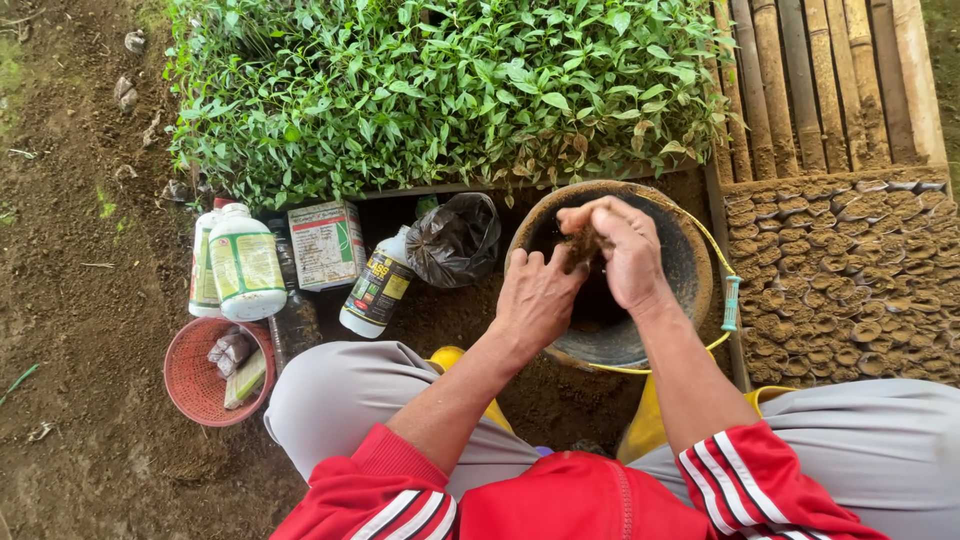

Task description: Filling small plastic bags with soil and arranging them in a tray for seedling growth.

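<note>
Right below me, the knees in grey trousers (pixel 370 400) and the red striped sleeves (pixel 740 480) framed the view, and both forearms ran forward over the bare dirt. My left hand (pixel 535 300) sat at the near rim of the dark soil bucket (pixel 680 270), fingers curled loosely, and I could not tell whether it pinched anything. My right hand (pixel 620 250) was the one further in, over the bucket's hollow, fingertips bunched tight around a clump of brown soil (pixel 582 243). That clump lay just beyond and to the right of the left thumb, so the two hands nearly met over it, right hand uppermost. Off to the left, on the ground, stood a red basket (pixel 195 385), two white bottles (pixel 245 262), a box (pixel 325 243), a tipped bottle (pixel 378 285) and a black bag (pixel 455 238). To the right lay rows of small filled soil pots (pixel 850 270), and furthest off the green seedling bed (pixel 450 90) and bamboo slats (pixel 830 80).
</note>
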